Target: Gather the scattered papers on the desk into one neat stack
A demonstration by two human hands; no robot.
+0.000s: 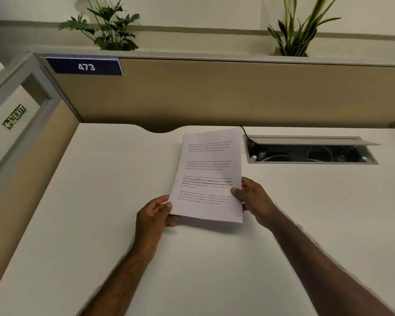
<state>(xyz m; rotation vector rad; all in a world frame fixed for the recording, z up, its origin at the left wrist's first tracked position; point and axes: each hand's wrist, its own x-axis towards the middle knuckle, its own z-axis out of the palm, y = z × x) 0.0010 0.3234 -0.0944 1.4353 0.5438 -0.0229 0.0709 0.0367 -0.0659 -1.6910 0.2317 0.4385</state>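
A stack of white printed papers [211,172] is held above the white desk [100,201], tilted up toward me, with blocks of text facing me. My left hand [154,213] grips its lower left corner, thumb on top. My right hand [252,198] grips the lower right edge, thumb on the page. The sheets look aligned with each other. No other loose papers show on the desk.
An open cable box [310,151] with wires is set into the desk at the back right, close to the stack's top right. A tan partition [214,96] with a "473" label [86,66] walls the back; plants stand above it.
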